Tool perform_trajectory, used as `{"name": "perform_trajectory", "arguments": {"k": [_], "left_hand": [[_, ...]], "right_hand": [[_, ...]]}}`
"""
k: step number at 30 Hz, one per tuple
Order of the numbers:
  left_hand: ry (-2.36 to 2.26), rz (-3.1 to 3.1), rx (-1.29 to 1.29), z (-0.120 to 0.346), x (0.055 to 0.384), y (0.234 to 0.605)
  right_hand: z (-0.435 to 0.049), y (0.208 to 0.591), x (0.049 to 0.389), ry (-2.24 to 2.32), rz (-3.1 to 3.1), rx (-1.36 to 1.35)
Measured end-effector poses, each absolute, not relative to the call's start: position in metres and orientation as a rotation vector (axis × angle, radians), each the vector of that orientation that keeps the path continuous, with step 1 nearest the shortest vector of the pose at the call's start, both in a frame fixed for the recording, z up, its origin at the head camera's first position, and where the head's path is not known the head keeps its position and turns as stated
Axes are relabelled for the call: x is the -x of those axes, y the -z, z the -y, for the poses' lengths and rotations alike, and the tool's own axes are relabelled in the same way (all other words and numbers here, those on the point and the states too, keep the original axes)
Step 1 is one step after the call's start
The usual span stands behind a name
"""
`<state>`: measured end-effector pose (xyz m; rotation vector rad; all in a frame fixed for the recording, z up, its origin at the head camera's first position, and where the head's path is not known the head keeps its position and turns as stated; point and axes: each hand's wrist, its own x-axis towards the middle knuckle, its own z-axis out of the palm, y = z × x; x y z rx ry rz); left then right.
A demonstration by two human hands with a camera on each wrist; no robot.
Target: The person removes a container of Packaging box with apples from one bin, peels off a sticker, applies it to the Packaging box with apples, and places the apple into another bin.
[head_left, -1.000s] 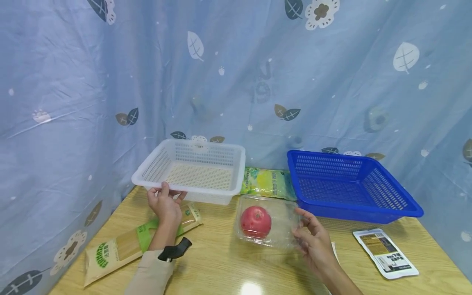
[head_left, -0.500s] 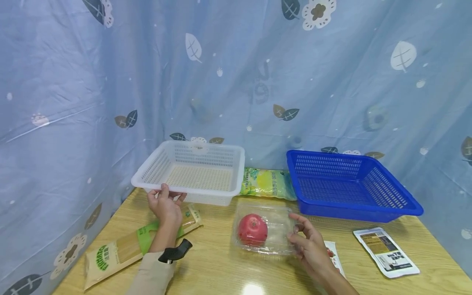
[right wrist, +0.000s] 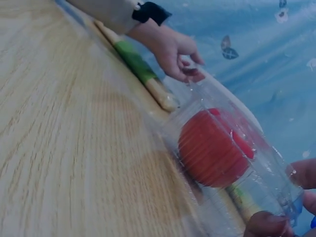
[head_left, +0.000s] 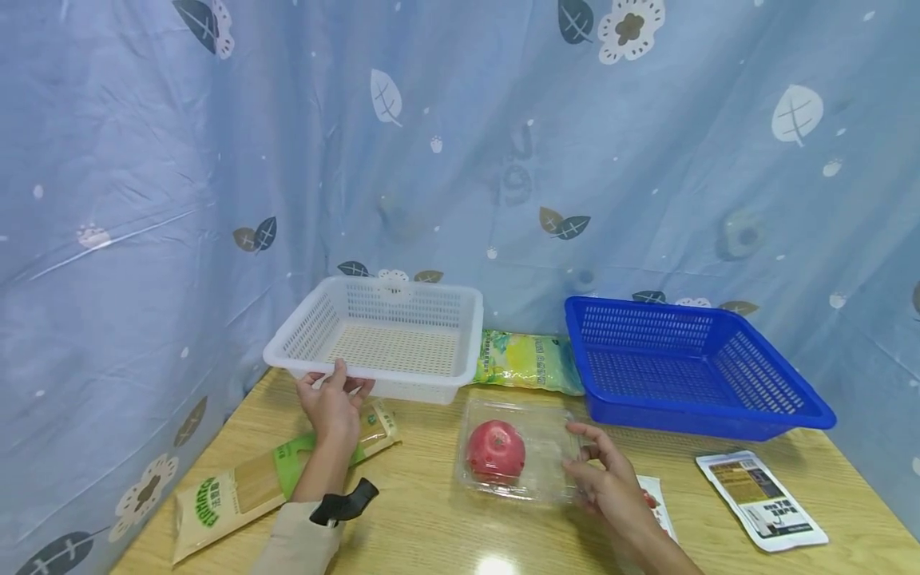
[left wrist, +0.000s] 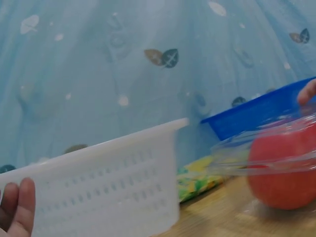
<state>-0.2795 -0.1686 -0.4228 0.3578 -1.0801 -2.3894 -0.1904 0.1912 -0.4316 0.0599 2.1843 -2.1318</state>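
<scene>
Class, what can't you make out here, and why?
Head view: part of the long packet, behind left forearm.
Head view: part of the small packet, behind right forearm.
Head view: fine print on the pouch, too small.
Left wrist view: part of the red fruit, cut by right edge.

The head view is bright and mostly sharp, a white patch of glare lying on the bench (head_left: 424,527) in front of the clear box (head_left: 543,451). Both wrist views are dimmer: in the left one the box smears; in the right, streaky reflections cross its plastic and soft shadow falls beside it.
</scene>
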Motion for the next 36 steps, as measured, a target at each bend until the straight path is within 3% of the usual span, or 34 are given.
{"name": "perform_trajectory", "arguments": {"k": [12, 24, 36], "left_hand": [[2.432, 1.596, -0.384, 0.122, 0.243, 0.428], [2.492, 2.114, 0.044, 0.097, 0.230, 0.438], [2.641, 2.090, 0.103, 0.088, 0.238, 0.448]], "right_hand": [[-0.208, 0.419, 0.190, 1.773, -2.286, -0.034], [-0.249, 0.408, 0.187, 1.710, -2.329, -0.043], [-0.291, 0.424, 0.189, 1.373, -2.740, 0.319]]}}
